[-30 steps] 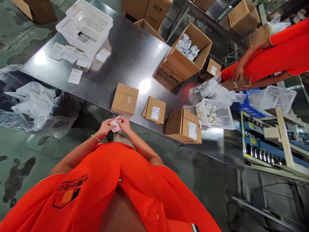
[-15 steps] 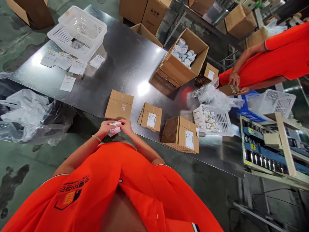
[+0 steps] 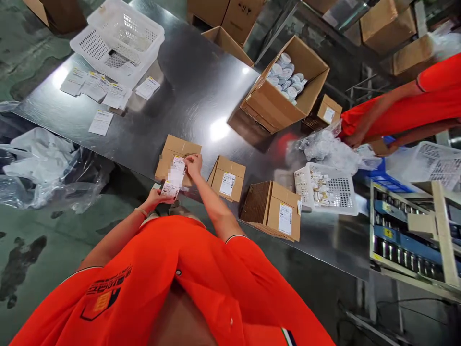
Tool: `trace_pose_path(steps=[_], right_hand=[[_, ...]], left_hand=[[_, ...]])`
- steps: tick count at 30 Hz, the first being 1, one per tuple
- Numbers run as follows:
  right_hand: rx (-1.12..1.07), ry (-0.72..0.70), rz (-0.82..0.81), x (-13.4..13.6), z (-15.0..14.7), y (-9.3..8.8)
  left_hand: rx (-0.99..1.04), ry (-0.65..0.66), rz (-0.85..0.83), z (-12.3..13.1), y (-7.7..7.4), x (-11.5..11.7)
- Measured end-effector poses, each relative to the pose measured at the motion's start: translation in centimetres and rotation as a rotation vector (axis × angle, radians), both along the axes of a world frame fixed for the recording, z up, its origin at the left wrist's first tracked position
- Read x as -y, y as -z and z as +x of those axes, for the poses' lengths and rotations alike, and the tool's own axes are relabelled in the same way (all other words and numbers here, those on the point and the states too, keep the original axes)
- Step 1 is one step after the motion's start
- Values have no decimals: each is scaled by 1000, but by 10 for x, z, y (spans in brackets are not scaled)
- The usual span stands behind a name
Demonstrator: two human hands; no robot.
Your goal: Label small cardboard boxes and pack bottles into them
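A strip of white printed labels [image 3: 171,188] stretches between my two hands, part of it blurred. My left hand [image 3: 154,199] pinches its lower end, just off the table's front edge. At the upper end, my right hand [image 3: 193,166] grips the strip between thumb and fingers, over a flat brown cardboard box [image 3: 165,149]. The strip covers part of that box; whether it touches the cardboard I cannot tell. To the right of my right hand lies a small stack of folded boxes [image 3: 235,169] with a white label on top.
On the metal table [image 3: 180,81] are a white basket [image 3: 151,53], label sheets [image 3: 101,122], a carton of round white items [image 3: 266,108], a larger stack of folded boxes [image 3: 268,206] and a white basket of small parts [image 3: 345,192]. A co-worker's arm [image 3: 382,110] reaches in at right.
My right hand has moved up and right over the cardboard box, and the label strip, earlier bunched between my hands, is now drawn out. My left hand has dropped slightly.
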State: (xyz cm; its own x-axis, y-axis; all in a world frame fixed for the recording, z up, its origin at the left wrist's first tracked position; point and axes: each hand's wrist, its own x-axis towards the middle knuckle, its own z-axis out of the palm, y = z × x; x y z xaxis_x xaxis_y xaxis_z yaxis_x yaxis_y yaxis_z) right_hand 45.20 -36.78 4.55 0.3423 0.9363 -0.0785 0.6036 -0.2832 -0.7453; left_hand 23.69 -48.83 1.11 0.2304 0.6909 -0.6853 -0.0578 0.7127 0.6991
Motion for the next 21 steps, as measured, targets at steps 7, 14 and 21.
trace_pose_path(steps=[7, 14, 21], right_hand=[[231, 47, -125, -18, -11, -4], [386, -451, -55, 31, -56, 7], [371, 85, -188, 54, -2, 11]], left_hand=[[-141, 105, 52, -28, 21, 31], [-455, 102, 247, -84, 17, 40], [-723, 235, 470, -39, -20, -47]])
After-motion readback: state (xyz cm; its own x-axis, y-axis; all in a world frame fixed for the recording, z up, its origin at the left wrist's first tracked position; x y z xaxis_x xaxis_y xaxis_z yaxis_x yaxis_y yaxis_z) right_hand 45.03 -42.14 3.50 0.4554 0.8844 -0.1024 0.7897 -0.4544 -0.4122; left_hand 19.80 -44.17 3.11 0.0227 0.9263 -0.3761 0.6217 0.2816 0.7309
